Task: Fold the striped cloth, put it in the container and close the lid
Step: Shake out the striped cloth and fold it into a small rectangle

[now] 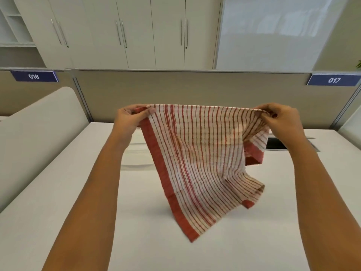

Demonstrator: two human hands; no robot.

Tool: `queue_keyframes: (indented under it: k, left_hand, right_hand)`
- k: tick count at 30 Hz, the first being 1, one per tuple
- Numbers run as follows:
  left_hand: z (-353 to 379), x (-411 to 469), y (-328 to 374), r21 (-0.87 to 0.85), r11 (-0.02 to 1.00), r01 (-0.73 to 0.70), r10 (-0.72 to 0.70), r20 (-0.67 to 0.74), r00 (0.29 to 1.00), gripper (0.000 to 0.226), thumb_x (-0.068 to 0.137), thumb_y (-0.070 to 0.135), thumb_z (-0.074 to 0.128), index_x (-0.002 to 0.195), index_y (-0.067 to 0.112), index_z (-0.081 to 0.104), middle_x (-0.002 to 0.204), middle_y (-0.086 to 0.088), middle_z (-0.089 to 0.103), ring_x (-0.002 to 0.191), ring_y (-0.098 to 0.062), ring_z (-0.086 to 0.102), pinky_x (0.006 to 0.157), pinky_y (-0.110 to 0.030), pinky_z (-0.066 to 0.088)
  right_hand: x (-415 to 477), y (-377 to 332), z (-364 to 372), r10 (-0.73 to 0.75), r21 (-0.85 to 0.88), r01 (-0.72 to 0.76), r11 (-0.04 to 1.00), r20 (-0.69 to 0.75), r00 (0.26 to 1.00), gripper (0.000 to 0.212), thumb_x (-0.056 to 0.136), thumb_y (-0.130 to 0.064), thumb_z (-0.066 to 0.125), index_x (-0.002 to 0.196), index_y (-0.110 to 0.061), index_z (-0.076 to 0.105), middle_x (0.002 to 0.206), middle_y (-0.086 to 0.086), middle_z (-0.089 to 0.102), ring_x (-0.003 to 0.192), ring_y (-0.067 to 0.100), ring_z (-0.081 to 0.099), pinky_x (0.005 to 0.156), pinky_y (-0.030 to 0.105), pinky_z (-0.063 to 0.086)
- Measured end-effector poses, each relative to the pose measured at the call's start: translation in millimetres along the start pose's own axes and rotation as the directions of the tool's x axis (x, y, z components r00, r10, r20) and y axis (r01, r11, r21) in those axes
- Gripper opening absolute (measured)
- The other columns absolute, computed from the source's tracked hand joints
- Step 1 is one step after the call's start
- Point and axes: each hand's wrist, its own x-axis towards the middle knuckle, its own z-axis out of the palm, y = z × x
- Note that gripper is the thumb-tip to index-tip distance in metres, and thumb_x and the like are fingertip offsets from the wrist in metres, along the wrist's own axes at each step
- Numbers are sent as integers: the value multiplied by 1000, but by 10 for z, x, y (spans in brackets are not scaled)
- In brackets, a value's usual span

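Note:
The striped cloth (197, 161), white with red stripes and a solid red border, hangs in the air above the white table (58, 202). My left hand (130, 118) pinches its top left corner and my right hand (281, 119) pinches its top right corner, so the upper edge is stretched between them. The lower corner droops down to the tabletop. Behind the cloth's left side a clear container (136, 151) shows partly, most of it hidden by the cloth and my left arm; I cannot tell how its lid sits.
A white rounded divider (39, 130) stands along the table's left side. A beige partition (175, 89) closes the far edge, with labels 016 and 017. A dark cable slot (277, 143) sits in the table at the far right. White cabinets fill the background.

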Motion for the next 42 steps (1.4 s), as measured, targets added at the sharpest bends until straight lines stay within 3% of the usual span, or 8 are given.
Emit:
queue_keyframes:
  k: [7, 12, 18, 22, 25, 33, 38, 42]
  left_hand:
    - [-219, 8, 103, -139, 990, 5, -23, -125, 992, 5, 76, 19, 73, 74, 22, 77, 69, 10, 76, 68, -4, 70, 64, -18, 57]
    - [-323, -16, 67, -212, 976, 51, -73, -100, 992, 12, 82, 19, 67, 76, 20, 77, 70, 9, 76, 68, -4, 70, 65, -16, 56]
    - [-446, -39, -24, -397, 916, 57, -74, -28, 997, 15, 71, 32, 72, 80, 20, 77, 72, 10, 75, 70, -4, 70, 70, -22, 59]
    - [-233, 22, -224, 131, 978, 160, -125, -244, 962, 28, 76, 17, 74, 101, 4, 72, 85, -3, 75, 79, -13, 68, 86, -31, 57]
    - [-23, 15, -211, 213, 961, 175, -79, -396, 915, 31, 74, 20, 76, 101, 5, 72, 92, -4, 71, 88, -20, 67, 93, -41, 54]
    - [718, -42, 248, 148, 987, 58, -19, -252, 967, 28, 77, 30, 71, 101, 15, 72, 93, 2, 73, 91, -17, 68, 84, -36, 57]
    - [1086, -129, 467, -39, 996, 82, -84, -67, 994, 26, 80, 20, 70, 103, 7, 70, 85, -2, 71, 78, -14, 67, 74, -25, 57]
    - [1117, -169, 548, -86, 993, 85, -84, 10, 996, 24, 86, 11, 62, 109, 4, 68, 80, -3, 69, 68, -11, 64, 62, -15, 56]
  right_hand:
    - [-85, 103, -187, 44, -151, -54, 987, -73, 996, 23, 92, -9, 53, 110, -8, 68, 105, 16, 70, 87, 16, 56, 83, 29, 46]
    - [-125, 139, -360, 145, 265, -116, 957, -91, 985, 19, 87, -26, 63, 102, -18, 71, 84, -4, 74, 79, 13, 70, 75, 25, 58]
    - [-92, 149, -475, 195, 671, -190, 717, 70, 978, 28, 63, -47, 79, 79, -26, 74, 74, -9, 75, 70, 6, 70, 67, 18, 58]
    - [-50, 179, -124, 359, 205, -334, 920, -98, 928, 20, 73, -33, 76, 88, -20, 72, 89, 3, 73, 83, 18, 66, 77, 34, 57]
    - [-45, -9, 92, 386, 143, -362, 921, -221, 896, 22, 76, -26, 74, 93, -13, 70, 93, 8, 70, 82, 16, 60, 75, 29, 49]
    - [70, -848, 365, 353, 386, -328, 862, 9, 936, 15, 79, -28, 70, 88, -29, 58, 91, -3, 63, 82, 14, 66, 69, 28, 58]
    - [90, -1281, 500, 247, 687, -345, 639, 242, 938, 7, 87, -17, 63, 85, -24, 63, 77, 0, 64, 56, 4, 63, 54, 17, 52]
    - [95, -1369, 513, 129, 772, -380, 509, 368, 921, 23, 93, -4, 50, 91, -14, 70, 73, 1, 70, 59, 3, 67, 62, 15, 57]
